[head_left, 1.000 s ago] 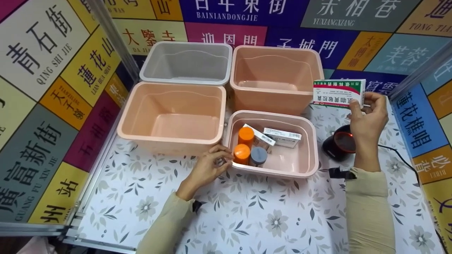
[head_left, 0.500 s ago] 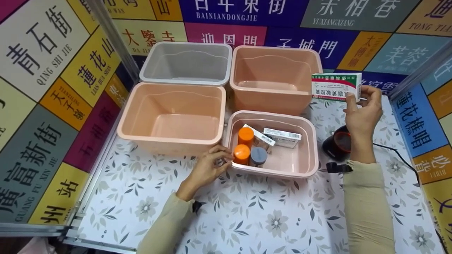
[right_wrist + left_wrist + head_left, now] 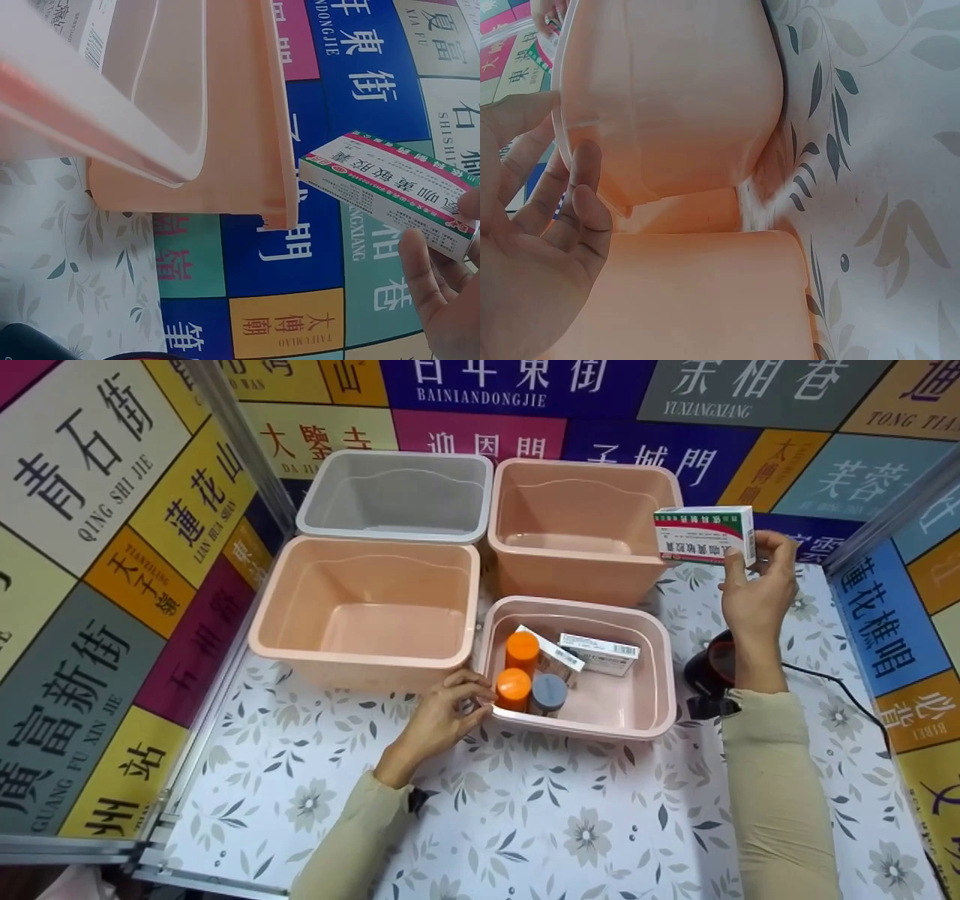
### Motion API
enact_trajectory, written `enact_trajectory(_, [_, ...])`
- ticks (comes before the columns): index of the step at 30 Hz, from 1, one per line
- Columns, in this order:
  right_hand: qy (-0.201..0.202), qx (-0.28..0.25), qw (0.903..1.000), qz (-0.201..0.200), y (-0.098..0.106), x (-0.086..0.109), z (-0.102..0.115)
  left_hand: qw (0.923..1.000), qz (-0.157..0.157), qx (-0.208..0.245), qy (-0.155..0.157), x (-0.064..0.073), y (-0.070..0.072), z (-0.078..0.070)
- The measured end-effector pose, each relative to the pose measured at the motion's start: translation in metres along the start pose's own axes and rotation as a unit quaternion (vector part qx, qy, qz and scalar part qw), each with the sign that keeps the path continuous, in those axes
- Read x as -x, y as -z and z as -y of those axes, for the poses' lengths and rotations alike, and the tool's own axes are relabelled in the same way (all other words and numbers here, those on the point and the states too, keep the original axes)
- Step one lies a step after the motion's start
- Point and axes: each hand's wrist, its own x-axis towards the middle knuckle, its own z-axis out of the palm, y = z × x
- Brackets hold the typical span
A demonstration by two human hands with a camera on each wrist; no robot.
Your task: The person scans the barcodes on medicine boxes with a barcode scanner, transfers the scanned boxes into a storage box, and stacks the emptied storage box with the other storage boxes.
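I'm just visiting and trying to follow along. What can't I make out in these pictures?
- Head view: fine print on the medicine box, too small.
- Head view: right side of the black device, behind the right arm.
- Head view: bottom of the nearer orange-capped bottle, behind the pale pink bin's near rim.
- Left wrist view: that bin's contents, behind its wall.
- Right wrist view: part of the right hand, cut off by the right edge.

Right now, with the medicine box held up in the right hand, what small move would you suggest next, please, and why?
Probably ease the right hand a little to the left: in the head view the medicine box appears at the right edge of the far-right peach bin, whose opening lies just left of it.
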Motion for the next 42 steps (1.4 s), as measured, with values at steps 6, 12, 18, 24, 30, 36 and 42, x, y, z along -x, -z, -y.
enact_trajectory(6, [0.035, 0.008, 0.9993, 0.001, -0.007, -0.004, -0.001, 1.0, -0.001, -0.007, 0.003, 0.0, 0.0, -0.001])
enact_trajectory(12, [0.049, 0.025, 0.9985, 0.008, -0.015, -0.008, -0.004, 1.0, -0.003, -0.009, 0.003, 0.0, 0.0, 0.0])
enact_trajectory(18, [0.058, 0.046, 0.9971, 0.016, -0.023, -0.012, -0.004, 1.0, 0.003, -0.005, 0.002, 0.0, 0.0, 0.0])
enact_trajectory(24, [0.068, 0.068, 0.9947, 0.037, -0.033, -0.016, -0.005, 1.0, 0.004, 0.008, 0.003, 0.001, 0.0, 0.001])
enact_trajectory(30, [0.069, 0.076, 0.9932, 0.055, -0.041, -0.018, -0.009, 1.0, 0.0, 0.006, -0.002, 0.001, 0.0, 0.0])
enact_trajectory(36, [0.066, 0.081, 0.9923, 0.068, -0.046, -0.019, -0.009, 1.0, 0.006, 0.002, 0.006, 0.002, 0.001, 0.0])
enact_trajectory(42, [0.047, 0.092, 0.9913, 0.082, -0.051, -0.021, -0.009, 1.0, 0.005, -0.004, 0.004, 0.001, 0.001, 0.0])
